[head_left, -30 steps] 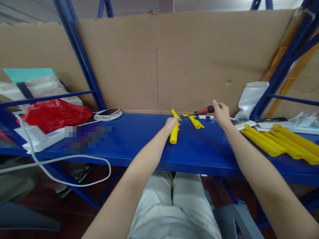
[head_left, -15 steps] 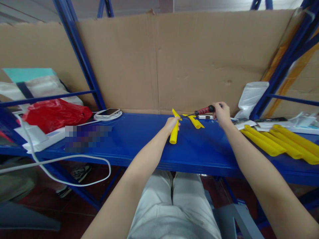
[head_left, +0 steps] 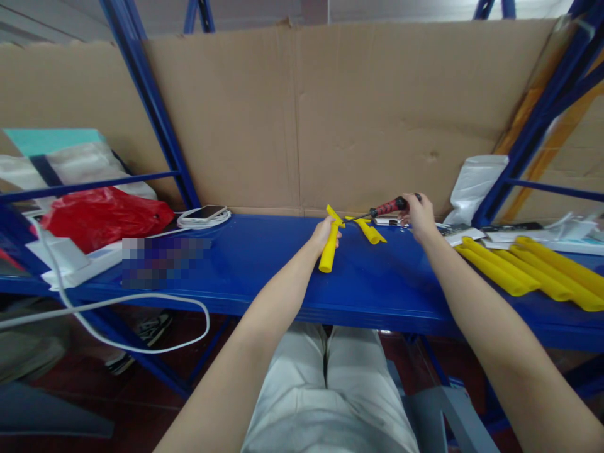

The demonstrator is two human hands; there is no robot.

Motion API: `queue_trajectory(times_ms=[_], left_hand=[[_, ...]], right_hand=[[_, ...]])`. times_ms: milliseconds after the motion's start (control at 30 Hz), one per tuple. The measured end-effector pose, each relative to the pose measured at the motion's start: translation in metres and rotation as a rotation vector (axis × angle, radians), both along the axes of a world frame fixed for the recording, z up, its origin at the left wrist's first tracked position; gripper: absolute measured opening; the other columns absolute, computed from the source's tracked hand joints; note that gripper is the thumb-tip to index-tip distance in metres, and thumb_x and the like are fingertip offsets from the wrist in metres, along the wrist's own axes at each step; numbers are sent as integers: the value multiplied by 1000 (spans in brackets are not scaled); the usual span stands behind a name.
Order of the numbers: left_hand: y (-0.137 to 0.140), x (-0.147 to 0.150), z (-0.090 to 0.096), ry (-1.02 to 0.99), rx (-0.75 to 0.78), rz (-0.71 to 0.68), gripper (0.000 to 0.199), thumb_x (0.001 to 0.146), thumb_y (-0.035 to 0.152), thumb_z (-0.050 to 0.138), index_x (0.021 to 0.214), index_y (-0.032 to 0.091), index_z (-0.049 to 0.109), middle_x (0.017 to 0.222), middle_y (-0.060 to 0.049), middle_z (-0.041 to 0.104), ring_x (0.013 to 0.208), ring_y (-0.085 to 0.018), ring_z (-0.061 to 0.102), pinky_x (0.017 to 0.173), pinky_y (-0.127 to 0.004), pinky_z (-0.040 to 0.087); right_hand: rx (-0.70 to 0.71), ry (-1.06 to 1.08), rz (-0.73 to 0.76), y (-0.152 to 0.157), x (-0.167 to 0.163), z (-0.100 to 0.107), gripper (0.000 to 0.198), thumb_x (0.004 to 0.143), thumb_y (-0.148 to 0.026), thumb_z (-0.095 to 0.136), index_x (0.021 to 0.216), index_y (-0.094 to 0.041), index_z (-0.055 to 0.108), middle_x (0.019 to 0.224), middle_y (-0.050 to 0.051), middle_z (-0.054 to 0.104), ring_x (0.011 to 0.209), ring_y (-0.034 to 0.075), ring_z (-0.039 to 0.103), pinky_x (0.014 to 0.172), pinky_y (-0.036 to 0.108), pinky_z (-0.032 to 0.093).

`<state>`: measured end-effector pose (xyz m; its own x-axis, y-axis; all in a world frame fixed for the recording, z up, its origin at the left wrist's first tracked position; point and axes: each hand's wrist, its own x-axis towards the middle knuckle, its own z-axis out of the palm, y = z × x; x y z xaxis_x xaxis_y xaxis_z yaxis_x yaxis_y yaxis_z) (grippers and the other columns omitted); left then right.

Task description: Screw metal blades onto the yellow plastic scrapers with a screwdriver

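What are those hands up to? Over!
Left hand: gripping yellow tube. Right hand: holding screwdriver by handle end, tip at tube. Second yellow piece lying close by.

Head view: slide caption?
Left hand grips a yellow piece; right hand points a red-and-black screwdriver at it.

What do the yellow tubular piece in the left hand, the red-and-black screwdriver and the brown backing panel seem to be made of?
Yellow tubular piece: probably plastic, smooth and satin, evenly coloured.
Red-and-black screwdriver: slim dark shaft, likely metal; handle perhaps plastic or rubber, finish unclear.
Brown backing panel: matt cardboard, apparently, creased and dented.
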<state>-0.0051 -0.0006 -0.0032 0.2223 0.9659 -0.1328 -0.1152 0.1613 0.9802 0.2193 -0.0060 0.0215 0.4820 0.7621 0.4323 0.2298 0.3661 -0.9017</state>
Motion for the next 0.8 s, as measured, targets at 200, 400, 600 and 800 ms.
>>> queue_trajectory(times_ms=[200,400,600,800], left_hand=[[2,-1,1,-54,-48,-34,33,92,27,22,105,15,50,43,5,41,26,-13,36,30,-20,31],[4,-1,-1,-64,-49,-13,33,92,29,24,105,15,51,44,4,43,27,-13,36,31,-21,30],[4,0,-2,-47,-25,2,35,92,28,23,108,14,51,43,5,41,27,-13,37,32,-22,31],[5,0,-4,-66,-19,-7,36,93,30,23,109,14,51,44,5,40,27,-13,37,32,-21,31]], right_hand=[[3,-37,-49,-8,-3,1,37,81,-56,59,70,-23,46,40,-7,34,34,12,37,37,27,30],[-12,36,24,-15,-11,6,29,80,-45,63,75,-23,46,47,-6,47,38,12,46,35,24,32],[-4,-21,-18,-13,-7,1,39,82,-55,61,67,-23,45,37,-8,33,31,9,35,32,24,26],[-37,76,5,-15,-10,6,27,80,-42,64,73,-22,47,45,-6,45,36,12,45,34,24,31]])
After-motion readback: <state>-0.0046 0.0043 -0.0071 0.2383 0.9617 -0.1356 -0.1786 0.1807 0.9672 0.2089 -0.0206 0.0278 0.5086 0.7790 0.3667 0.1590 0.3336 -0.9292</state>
